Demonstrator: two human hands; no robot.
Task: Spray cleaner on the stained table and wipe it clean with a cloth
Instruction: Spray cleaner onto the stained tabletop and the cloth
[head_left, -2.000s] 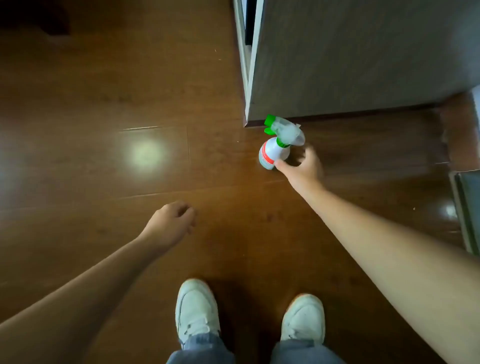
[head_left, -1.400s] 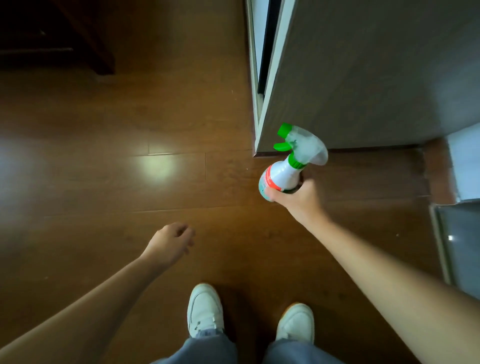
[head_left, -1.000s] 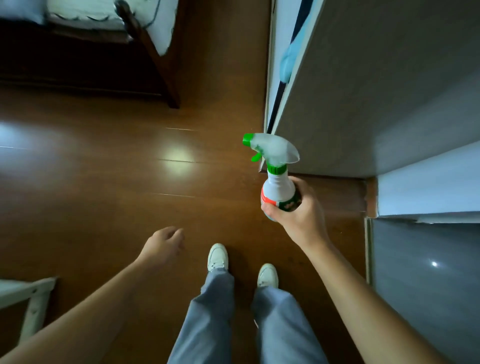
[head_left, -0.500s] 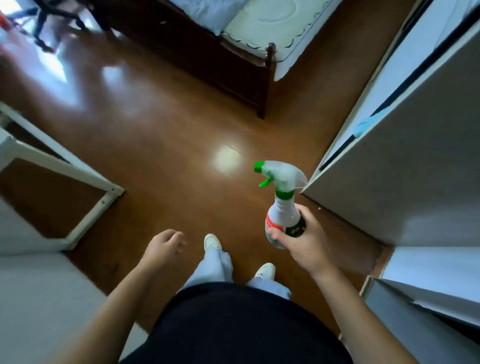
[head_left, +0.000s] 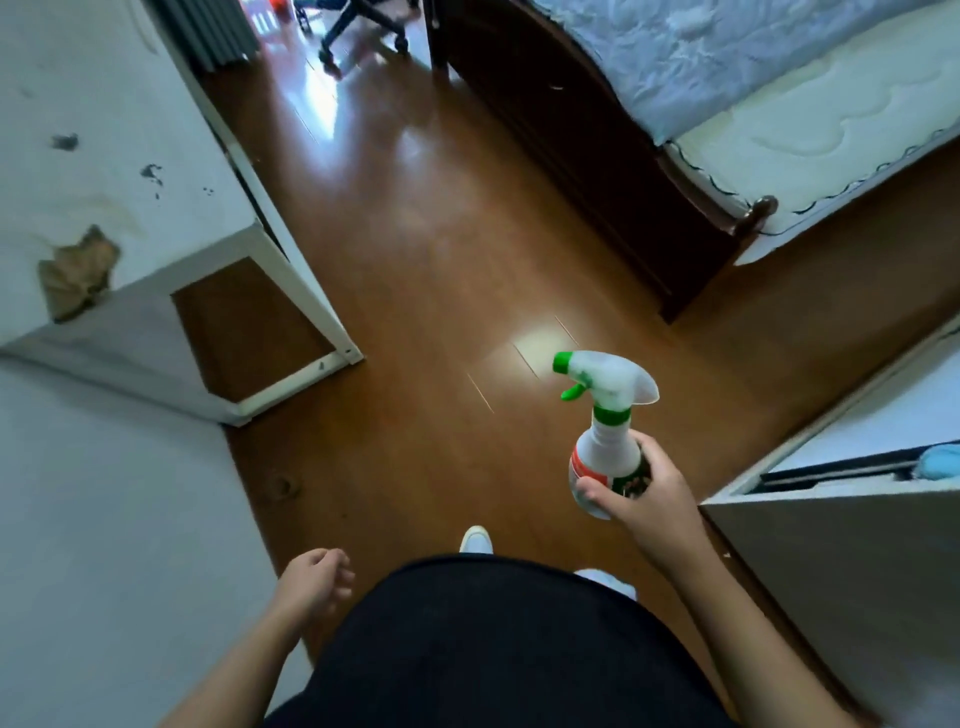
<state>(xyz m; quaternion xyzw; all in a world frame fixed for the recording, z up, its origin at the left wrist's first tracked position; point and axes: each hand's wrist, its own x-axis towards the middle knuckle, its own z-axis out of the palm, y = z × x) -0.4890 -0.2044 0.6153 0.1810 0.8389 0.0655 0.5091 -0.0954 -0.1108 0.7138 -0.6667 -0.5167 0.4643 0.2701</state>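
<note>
My right hand (head_left: 647, 501) grips a white spray bottle (head_left: 605, 449) with a green nozzle and trigger, held upright at waist height over the floor. My left hand (head_left: 317, 577) hangs by my hip with loosely curled fingers and holds nothing. At the upper left stands a white table (head_left: 130, 130) with dark spots (head_left: 65, 141) and a brown stain (head_left: 78, 273) near its front edge. A light blue cloth (head_left: 940, 460) lies on the cabinet at the right edge.
A dark wooden bed (head_left: 675, 171) with a pale mattress fills the upper right. A grey cabinet (head_left: 857, 571) stands at my right. An office chair (head_left: 363, 26) is at the far end of the brown wooden floor (head_left: 441, 260). A pale surface (head_left: 104, 519) lies at lower left.
I have stood up from the floor with the bottle in my right hand, and the view has swung left so the stained table top now shows. My left hand stayed empty.
</note>
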